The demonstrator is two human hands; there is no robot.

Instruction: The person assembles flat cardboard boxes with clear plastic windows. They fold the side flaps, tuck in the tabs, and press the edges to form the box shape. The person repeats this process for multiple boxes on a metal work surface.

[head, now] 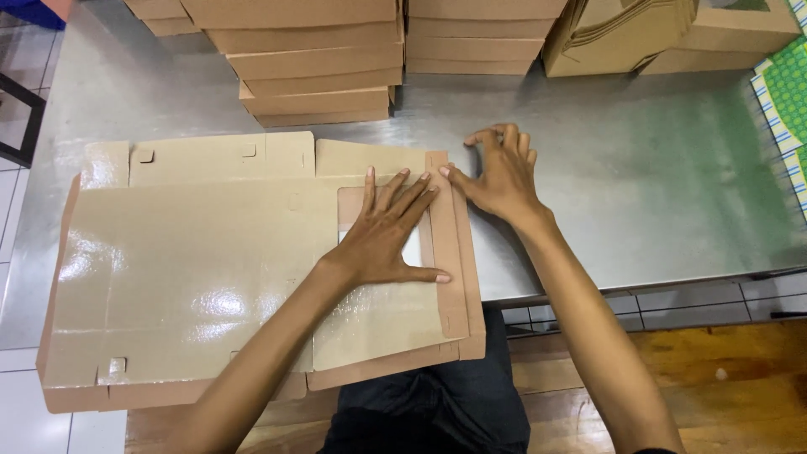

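Note:
A large flat cardboard box blank (pixel 185 277), glossy beige inside with brown edges, lies unfolded on a steel table (pixel 656 176). It has a clear window cut-out near its right end. My left hand (pixel 388 234) presses flat on the blank, fingers spread over the window panel. My right hand (pixel 500 175) rests at the blank's right edge, its thumb on the narrow brown side flap (pixel 458 252) and its fingers curled on the table.
Stacks of folded brown boxes (pixel 315 59) stand along the table's back, with more at the back right (pixel 664 34). Green patterned sheets (pixel 790 101) lie at the right edge. The blank overhangs the table's front edge above a wooden surface (pixel 740 378).

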